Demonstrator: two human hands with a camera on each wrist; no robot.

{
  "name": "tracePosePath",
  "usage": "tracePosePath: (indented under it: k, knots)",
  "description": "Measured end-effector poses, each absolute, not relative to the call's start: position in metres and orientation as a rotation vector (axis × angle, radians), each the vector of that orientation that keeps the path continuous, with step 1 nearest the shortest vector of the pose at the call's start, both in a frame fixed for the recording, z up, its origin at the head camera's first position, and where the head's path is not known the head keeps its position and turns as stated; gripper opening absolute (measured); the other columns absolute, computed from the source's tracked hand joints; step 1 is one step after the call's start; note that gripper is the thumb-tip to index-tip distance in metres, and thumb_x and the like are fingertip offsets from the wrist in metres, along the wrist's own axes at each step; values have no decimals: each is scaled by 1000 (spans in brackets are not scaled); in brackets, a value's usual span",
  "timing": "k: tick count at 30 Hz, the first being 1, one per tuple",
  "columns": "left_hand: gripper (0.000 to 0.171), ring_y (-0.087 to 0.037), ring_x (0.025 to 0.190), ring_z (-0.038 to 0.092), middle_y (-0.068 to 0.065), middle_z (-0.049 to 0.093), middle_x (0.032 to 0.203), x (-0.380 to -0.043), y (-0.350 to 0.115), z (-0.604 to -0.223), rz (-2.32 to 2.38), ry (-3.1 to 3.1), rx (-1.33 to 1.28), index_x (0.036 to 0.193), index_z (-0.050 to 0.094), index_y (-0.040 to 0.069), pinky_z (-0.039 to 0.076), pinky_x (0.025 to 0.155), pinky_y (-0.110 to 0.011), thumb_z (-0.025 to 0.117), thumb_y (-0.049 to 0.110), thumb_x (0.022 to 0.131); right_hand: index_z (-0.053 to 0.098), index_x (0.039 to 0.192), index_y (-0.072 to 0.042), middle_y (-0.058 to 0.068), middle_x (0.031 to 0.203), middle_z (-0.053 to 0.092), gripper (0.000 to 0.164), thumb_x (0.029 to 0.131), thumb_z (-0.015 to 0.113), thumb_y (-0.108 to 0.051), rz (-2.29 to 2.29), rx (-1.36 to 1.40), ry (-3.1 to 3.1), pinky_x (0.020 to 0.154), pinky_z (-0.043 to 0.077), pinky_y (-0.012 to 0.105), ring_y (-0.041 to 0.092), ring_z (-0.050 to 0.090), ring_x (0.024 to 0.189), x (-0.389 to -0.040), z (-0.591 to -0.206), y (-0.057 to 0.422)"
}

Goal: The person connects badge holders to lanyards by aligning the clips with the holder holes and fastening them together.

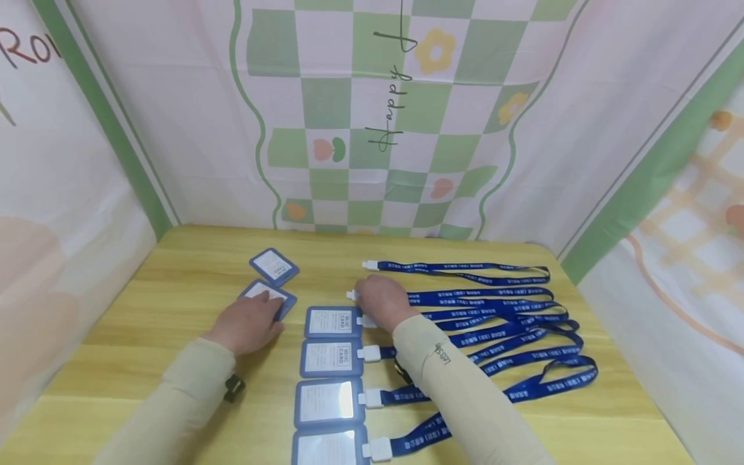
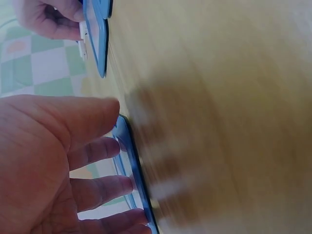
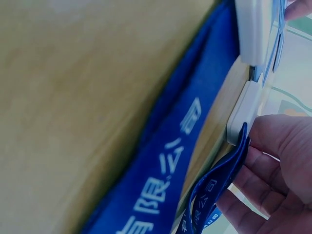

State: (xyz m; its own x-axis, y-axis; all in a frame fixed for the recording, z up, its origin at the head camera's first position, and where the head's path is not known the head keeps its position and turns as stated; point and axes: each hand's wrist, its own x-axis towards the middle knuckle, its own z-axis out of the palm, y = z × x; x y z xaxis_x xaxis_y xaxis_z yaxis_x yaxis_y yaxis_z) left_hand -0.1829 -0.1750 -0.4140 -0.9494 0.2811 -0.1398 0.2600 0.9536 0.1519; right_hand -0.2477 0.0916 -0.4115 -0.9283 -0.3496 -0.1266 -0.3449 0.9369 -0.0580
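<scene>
My left hand (image 1: 248,321) rests its fingers on a blue-framed badge holder (image 1: 286,305) at the table's left. In the left wrist view the fingers lie nearly straight over this holder (image 2: 132,161), the thumb close to its edge. Another loose badge holder (image 1: 273,266) lies just beyond, its corner near the first. My right hand (image 1: 385,301) pinches a blue lanyard near its white clip (image 1: 352,295), which pokes out left of the fingers. In the right wrist view the thumb is at a white clip (image 3: 242,114) and blue strap (image 3: 219,170); part of the grip is hidden.
Several badge holders (image 1: 331,358) form a column, their white clips (image 1: 369,353) joined to blue lanyards (image 1: 552,387) stretching right. The farthest lanyard (image 1: 465,266) has a bare clip. A printed cloth (image 1: 383,194) hangs behind the wooden table (image 1: 174,290).
</scene>
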Motion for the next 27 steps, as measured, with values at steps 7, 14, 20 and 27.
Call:
tracePosePath:
  k: [7,14,20,27]
  knots:
    - [48,-51,136,51,-27,54,150,-187,-168,-413,238,2935,365,147,56,4,43,114,-67,60,23,103,75,107,-17,-3,87,68,15,104,63,-26,-43,-533,2960,76,60,29,13,63,79,-248,-412,92]
    - [47,-53,140,47,-26,50,155,-193,-163,-414,246,2921,325,149,54,5,39,116,-68,51,17,104,75,108,-17,-3,87,68,14,104,64,-26,-22,-541,2965,76,60,29,13,63,79,-248,-412,91]
    - [49,-52,142,45,-25,48,156,-198,-161,-417,234,2921,345,151,53,7,37,118,-68,53,14,103,75,107,-18,-4,86,67,13,103,65,-26,-23,-537,2967,74,60,28,12,62,78,-247,-412,92]
    - [48,-51,143,44,-24,49,156,-203,-157,-419,226,2920,378,151,53,8,36,119,-68,51,12,103,75,109,-18,-4,87,67,14,103,65,-26,-22,-537,2964,74,60,28,12,62,78,-248,-413,91]
